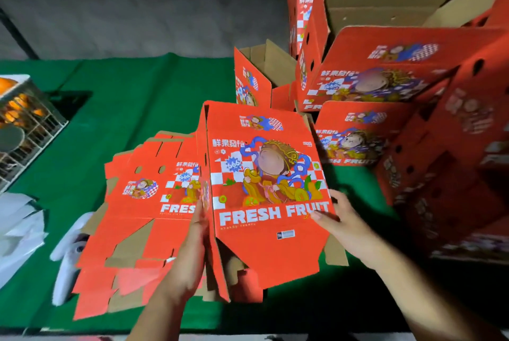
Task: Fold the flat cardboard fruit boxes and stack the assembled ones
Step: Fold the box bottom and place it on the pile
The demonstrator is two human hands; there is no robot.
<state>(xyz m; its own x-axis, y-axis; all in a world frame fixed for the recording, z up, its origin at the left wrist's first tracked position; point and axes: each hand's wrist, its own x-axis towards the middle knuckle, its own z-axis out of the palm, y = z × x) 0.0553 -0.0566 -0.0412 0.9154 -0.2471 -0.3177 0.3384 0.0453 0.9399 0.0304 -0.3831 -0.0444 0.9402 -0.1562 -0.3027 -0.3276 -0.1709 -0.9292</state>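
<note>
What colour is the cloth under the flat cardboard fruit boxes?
Green. The cloth shows best in the head view, left of the red flat cardboard boxes.

1. A red half-opened box printed "FRESH FRUIT" stands tilted at centre.
2. Flat red blanks lie piled just left of it.
3. Assembled red boxes stacked far right.
</note>
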